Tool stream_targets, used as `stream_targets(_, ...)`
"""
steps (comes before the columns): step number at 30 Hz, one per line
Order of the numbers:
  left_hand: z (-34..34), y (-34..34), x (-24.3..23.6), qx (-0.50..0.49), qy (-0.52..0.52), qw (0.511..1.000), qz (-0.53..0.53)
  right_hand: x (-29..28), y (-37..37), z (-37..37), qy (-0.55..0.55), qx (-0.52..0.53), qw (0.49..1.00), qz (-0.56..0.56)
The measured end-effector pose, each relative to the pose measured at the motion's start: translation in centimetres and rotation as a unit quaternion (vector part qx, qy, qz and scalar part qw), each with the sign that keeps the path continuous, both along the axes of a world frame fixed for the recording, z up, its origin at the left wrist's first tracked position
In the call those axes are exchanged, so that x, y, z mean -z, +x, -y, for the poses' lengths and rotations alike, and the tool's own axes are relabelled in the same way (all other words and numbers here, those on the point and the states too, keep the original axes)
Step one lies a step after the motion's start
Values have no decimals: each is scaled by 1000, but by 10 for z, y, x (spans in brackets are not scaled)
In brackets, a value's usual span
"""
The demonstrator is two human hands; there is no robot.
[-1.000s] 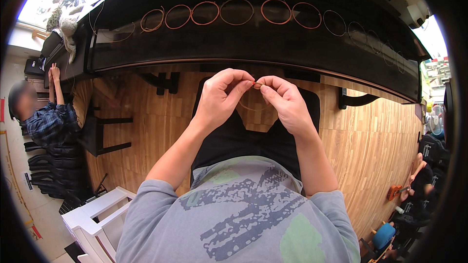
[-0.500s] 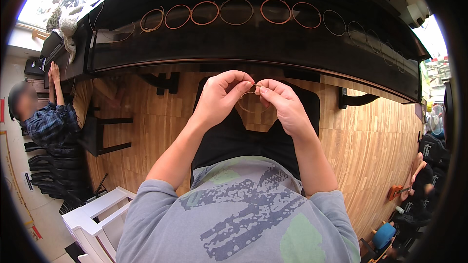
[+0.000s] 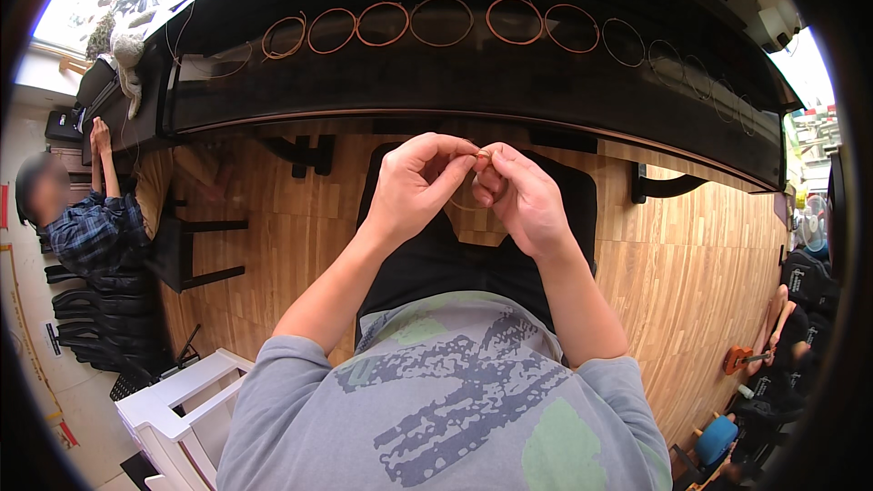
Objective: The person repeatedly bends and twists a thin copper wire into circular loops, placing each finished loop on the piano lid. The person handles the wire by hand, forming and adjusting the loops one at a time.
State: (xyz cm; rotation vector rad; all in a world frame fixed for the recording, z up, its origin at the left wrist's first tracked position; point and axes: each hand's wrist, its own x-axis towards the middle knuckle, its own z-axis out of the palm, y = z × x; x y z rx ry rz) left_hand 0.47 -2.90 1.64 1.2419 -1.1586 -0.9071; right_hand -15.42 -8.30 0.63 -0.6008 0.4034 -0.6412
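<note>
Smooth, copper-toned metal wire coils (image 3: 356, 25), glossy black piano (image 3: 455, 82), matt cloth shirt (image 3: 473, 382), floor (image 3: 682, 282) surfaced in lightly shiny wood

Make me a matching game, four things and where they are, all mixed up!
1. Wire loop
2. Row of coils
3. White frame
4. Checked shirt

A. Worn by someone at the far left
B. On the black surface
C. Held by the left hand and right hand
D. At the lower left

Pairs: 1-C, 2-B, 3-D, 4-A
</note>
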Motion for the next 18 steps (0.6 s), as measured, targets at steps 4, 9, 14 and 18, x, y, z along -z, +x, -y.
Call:
stream_targets(4,-2,4,-10,-3,65,998,-12,-6,4,-4,-127,70,982,-120)
stream_targets(9,-1,8,-3,-1,105,993,-53,-10,1,-2,-419,157,860,-245)
stream_targets(14,-2,6,-4,1,107,993,-45,0,2,8,-649,219,670,-285)
stream_targets(18,-3,-1,-10,-35,22,990,136,-4,4,-5,-621,247,652,-359)
